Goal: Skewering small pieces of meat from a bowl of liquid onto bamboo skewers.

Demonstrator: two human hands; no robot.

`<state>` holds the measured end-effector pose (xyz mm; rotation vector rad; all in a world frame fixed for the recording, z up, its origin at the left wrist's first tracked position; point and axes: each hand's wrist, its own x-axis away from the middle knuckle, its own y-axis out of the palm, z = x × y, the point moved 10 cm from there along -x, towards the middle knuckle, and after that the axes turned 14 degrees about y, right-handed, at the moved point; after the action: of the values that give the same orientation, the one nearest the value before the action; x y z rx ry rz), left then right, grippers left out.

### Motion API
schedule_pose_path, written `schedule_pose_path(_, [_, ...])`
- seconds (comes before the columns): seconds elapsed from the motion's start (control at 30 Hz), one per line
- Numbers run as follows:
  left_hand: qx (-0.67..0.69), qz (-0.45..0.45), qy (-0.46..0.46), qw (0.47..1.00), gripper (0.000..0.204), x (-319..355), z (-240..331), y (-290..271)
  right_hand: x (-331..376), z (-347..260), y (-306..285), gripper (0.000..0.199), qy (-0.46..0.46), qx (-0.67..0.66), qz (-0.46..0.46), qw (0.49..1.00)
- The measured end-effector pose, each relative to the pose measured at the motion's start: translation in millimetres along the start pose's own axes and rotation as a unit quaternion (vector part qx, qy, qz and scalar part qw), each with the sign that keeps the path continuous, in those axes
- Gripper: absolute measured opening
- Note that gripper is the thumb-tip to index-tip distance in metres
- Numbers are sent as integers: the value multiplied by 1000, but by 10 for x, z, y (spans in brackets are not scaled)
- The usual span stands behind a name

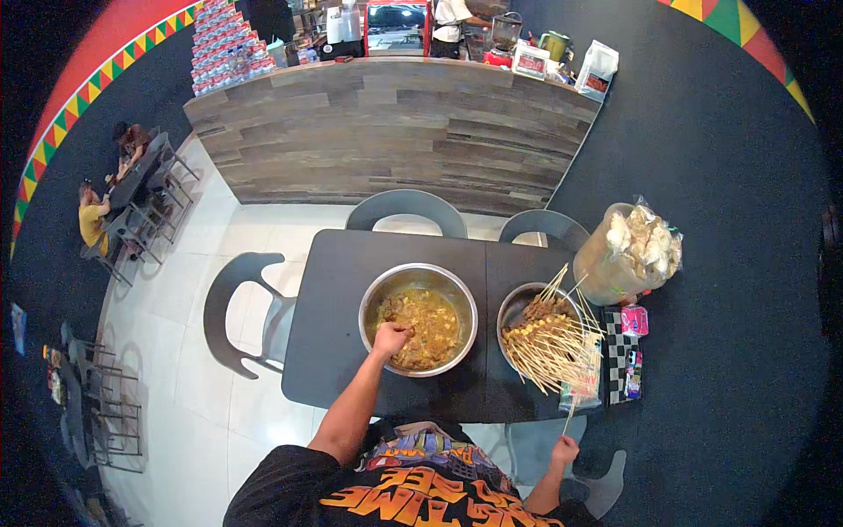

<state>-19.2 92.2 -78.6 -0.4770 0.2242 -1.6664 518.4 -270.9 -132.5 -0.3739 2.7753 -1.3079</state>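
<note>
My left hand [392, 339] is over a large metal bowl [367, 297] of yellow-brown marinated meat pieces [430, 321]. Its fingers are pinched together at the meat, and what they hold is too small to make out. Down by the table's near edge, my right hand [565, 451] grips the lower end of a thin wooden skewer [570, 420] that points up toward the table. To the right stands a second metal bowl [502, 318], holding many meat-threaded skewers [549, 351] whose bare sticks fan out over its near right rim.
Both bowls stand on a dark table [329, 290]. A clear plastic packet [582, 386], a checkered cloth [616, 347], a pink pack [634, 321] and a big bag of pale puffed snacks [628, 250] lie at the right. Grey chairs [237, 307] surround the table; a wood-panelled counter [395, 132] stands beyond.
</note>
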Motion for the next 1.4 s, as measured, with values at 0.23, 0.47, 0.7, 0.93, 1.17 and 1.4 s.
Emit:
schedule_pose_path(0.23, [62, -26, 19, 998, 24, -196, -320, 0, 334, -898, -1196, 9, -127, -160, 82, 976])
schedule_pose_path(0.47, [72, -44, 23, 996, 23, -88, -1, -60, 165, -2007, -1641, 19, 13, -513, 26, 858])
schedule_pose_path(0.7, [109, -8, 18, 994, 23, -60, -260, -143, 983, -3351, -435, 22, 69, -500, -329, 798])
schedule_pose_path(0.93, [147, 9, -55, 988, 22, 4, -338, -87, 1502, -3487, 301, 23, 83, -381, -498, 774])
schedule_pose_path(1.17, [473, -31, -64, 878, 29, 145, 435, 283, 2107, -3525, 709, 23, 45, -220, -636, 738])
schedule_pose_path(1.4, [597, -46, -81, 797, 34, 162, 746, 485, 2378, -3509, 1060, 26, 21, -147, -694, 705])
